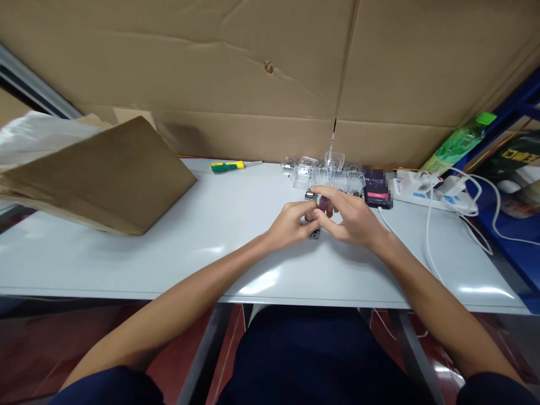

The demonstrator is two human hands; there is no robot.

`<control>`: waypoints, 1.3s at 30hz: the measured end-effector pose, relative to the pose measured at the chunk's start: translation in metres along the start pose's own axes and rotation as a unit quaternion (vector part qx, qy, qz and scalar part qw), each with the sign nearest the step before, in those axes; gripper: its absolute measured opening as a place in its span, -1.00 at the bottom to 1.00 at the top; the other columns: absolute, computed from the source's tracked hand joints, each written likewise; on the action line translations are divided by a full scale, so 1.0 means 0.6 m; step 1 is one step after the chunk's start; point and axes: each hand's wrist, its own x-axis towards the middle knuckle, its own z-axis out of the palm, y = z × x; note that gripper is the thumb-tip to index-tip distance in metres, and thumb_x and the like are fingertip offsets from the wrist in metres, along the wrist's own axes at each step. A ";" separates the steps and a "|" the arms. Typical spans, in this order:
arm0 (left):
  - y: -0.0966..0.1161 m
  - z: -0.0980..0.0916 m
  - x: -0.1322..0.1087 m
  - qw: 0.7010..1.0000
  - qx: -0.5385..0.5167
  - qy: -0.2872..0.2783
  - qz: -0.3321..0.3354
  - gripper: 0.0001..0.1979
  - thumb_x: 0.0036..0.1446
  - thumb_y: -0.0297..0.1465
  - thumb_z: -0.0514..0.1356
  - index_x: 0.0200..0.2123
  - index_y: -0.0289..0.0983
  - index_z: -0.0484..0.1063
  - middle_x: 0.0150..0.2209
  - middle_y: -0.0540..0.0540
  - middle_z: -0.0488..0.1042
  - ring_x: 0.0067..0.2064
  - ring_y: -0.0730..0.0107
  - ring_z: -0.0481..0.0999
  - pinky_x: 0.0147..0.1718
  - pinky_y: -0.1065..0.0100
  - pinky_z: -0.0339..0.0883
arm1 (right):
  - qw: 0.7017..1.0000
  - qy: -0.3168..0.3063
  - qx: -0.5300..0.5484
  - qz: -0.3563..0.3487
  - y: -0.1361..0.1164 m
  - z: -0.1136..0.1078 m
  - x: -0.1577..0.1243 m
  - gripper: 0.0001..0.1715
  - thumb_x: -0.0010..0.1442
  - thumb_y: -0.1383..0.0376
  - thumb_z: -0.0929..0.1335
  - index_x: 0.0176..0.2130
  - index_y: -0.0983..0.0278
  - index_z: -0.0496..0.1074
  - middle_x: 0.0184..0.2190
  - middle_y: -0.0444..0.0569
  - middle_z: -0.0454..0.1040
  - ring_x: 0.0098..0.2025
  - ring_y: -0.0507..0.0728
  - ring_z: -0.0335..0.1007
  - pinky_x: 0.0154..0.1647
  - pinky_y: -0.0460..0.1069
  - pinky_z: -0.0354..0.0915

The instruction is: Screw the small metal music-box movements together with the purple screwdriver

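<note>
My left hand [291, 225] is closed in a pinch over the white table. My right hand [356, 216] meets it from the right, thumb and fingers curved in and its index finger reaching forward. Between the fingers shows a small dark purple piece [324, 202], mostly covered. A small metallic part [314, 234] peeks out below the left fingertips; whether it is held or lying there I cannot tell. Another small metallic part [310, 194] is by the right index fingertip. Just beyond the hands stand several clear plastic boxes [304, 175].
A green and yellow screwdriver [228, 166] lies at the back of the table [202, 264]. At the left stands a large cardboard box [101, 180]. To the right are a phone [377, 188], a white power strip [434, 191] with cables, and a green bottle [459, 143].
</note>
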 end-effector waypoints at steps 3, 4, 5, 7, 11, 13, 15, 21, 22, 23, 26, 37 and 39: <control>0.002 -0.001 0.001 1.000 0.012 -0.017 0.006 -0.83 0.36 -0.39 0.18 -0.31 -0.31 0.46 -0.34 -0.05 0.54 -0.34 0.46 0.47 -0.31 0.39 0.35 | 1.000 -0.005 0.005 0.007 -0.001 -0.001 0.000 -0.46 0.39 0.31 0.30 0.31 0.19 0.24 -0.12 -0.02 0.56 -0.29 0.09 0.47 -0.23 0.05 0.45; 0.003 -0.002 0.001 1.000 0.013 -0.021 0.010 -0.84 0.36 -0.39 0.17 -0.29 -0.31 0.47 -0.32 -0.06 0.55 -0.33 0.45 0.49 -0.30 0.38 0.36 | 1.000 -0.007 0.005 0.009 -0.002 -0.002 0.001 -0.46 0.39 0.31 0.30 0.31 0.19 0.24 -0.10 -0.01 0.56 -0.28 0.09 0.47 -0.23 0.05 0.45; 0.004 -0.003 0.002 1.000 0.012 -0.025 0.014 -0.85 0.36 -0.40 0.16 -0.28 -0.30 0.48 -0.31 -0.07 0.57 -0.31 0.44 0.50 -0.30 0.38 0.36 | 1.000 -0.010 0.006 0.010 -0.002 -0.002 0.001 -0.46 0.39 0.32 0.30 0.31 0.19 0.24 -0.08 0.00 0.56 -0.28 0.09 0.47 -0.22 0.06 0.45; 0.006 -0.006 0.002 0.999 0.007 -0.041 0.017 -0.87 0.33 -0.41 0.17 -0.26 -0.29 0.49 -0.30 -0.07 0.58 -0.30 0.41 0.53 -0.31 0.37 0.36 | 1.000 -0.014 0.010 0.013 -0.002 -0.004 0.001 -0.45 0.38 0.33 0.30 0.31 0.19 0.24 -0.03 0.02 0.56 -0.27 0.09 0.47 -0.19 0.07 0.47; 0.005 -0.020 0.006 0.993 -0.018 -0.116 -0.003 -0.85 0.31 -0.45 0.14 -0.17 -0.29 0.52 -0.26 -0.07 0.60 -0.28 0.39 0.54 -0.27 0.35 0.38 | 0.999 -0.023 0.011 0.030 -0.001 -0.007 0.002 -0.43 0.38 0.32 0.31 0.33 0.16 0.24 0.03 0.04 0.55 -0.26 0.10 0.48 -0.15 0.10 0.50; 0.003 -0.029 0.009 0.987 -0.018 -0.159 -0.011 -0.81 0.31 -0.46 0.12 -0.12 -0.30 0.53 -0.31 -0.05 0.59 -0.35 0.43 0.50 -0.31 0.37 0.36 | 0.999 -0.032 0.010 0.042 -0.002 -0.010 0.003 -0.42 0.39 0.29 0.31 0.35 0.15 0.23 0.04 0.04 0.54 -0.26 0.11 0.48 -0.15 0.11 0.50; 0.003 -0.035 0.012 0.983 -0.016 -0.180 -0.014 -0.80 0.31 -0.47 0.10 -0.15 -0.30 0.54 -0.37 -0.02 0.56 -0.41 0.48 0.44 -0.36 0.39 0.32 | 0.998 -0.037 0.014 0.049 -0.003 -0.012 0.003 -0.41 0.40 0.27 0.30 0.37 0.13 0.21 0.07 0.05 0.53 -0.25 0.12 0.49 -0.14 0.13 0.51; 0.010 -0.038 0.013 0.980 -0.042 -0.193 -0.033 -0.85 0.29 -0.43 0.17 -0.25 -0.30 0.57 -0.36 -0.04 0.59 -0.41 0.49 0.46 -0.37 0.42 0.34 | 0.998 -0.034 0.016 0.044 -0.004 -0.012 0.003 -0.41 0.41 0.27 0.29 0.37 0.14 0.20 0.11 0.06 0.52 -0.25 0.12 0.48 -0.11 0.14 0.51; 0.010 -0.037 0.012 0.980 -0.039 -0.191 -0.035 -0.85 0.29 -0.42 0.18 -0.25 -0.30 0.57 -0.37 -0.04 0.59 -0.41 0.49 0.46 -0.37 0.42 0.34 | 0.999 -0.032 0.015 0.040 -0.003 -0.011 0.003 -0.41 0.41 0.27 0.29 0.36 0.14 0.20 0.10 0.06 0.52 -0.26 0.12 0.48 -0.11 0.14 0.51; 0.010 -0.035 0.011 0.981 -0.032 -0.187 -0.035 -0.85 0.29 -0.41 0.19 -0.25 -0.30 0.57 -0.38 -0.04 0.58 -0.42 0.49 0.46 -0.36 0.42 0.34 | 0.999 -0.030 0.016 0.035 -0.002 -0.010 0.003 -0.42 0.41 0.28 0.28 0.36 0.15 0.20 0.10 0.07 0.52 -0.25 0.12 0.49 -0.10 0.14 0.51; 0.005 -0.031 0.009 0.986 -0.002 -0.168 -0.022 -0.84 0.30 -0.42 0.18 -0.29 -0.29 0.56 -0.43 0.00 0.56 -0.44 0.51 0.44 -0.35 0.42 0.33 | 0.999 -0.027 0.016 0.028 -0.002 -0.008 0.004 -0.44 0.41 0.29 0.27 0.34 0.18 0.20 0.08 0.08 0.53 -0.22 0.13 0.49 -0.11 0.13 0.49; 0.001 -0.022 0.000 0.993 0.026 -0.116 -0.006 -0.83 0.29 -0.46 0.16 -0.40 -0.28 0.40 -0.47 0.05 0.45 -0.48 0.53 0.37 -0.45 0.45 0.22 | 0.996 -0.063 0.024 0.051 -0.019 0.004 0.005 -0.37 0.41 0.29 0.26 0.39 0.27 0.08 0.01 0.08 0.56 -0.17 0.13 0.50 -0.12 0.09 0.46; 0.003 -0.022 -0.003 0.991 0.024 -0.132 -0.004 -0.83 0.26 -0.49 0.16 -0.42 -0.28 0.35 -0.44 0.04 0.46 -0.48 0.54 0.36 -0.45 0.45 0.23 | 0.997 -0.052 0.022 0.051 -0.019 0.005 0.006 -0.38 0.42 0.29 0.27 0.38 0.26 0.08 0.02 0.09 0.57 -0.19 0.12 0.50 -0.15 0.08 0.46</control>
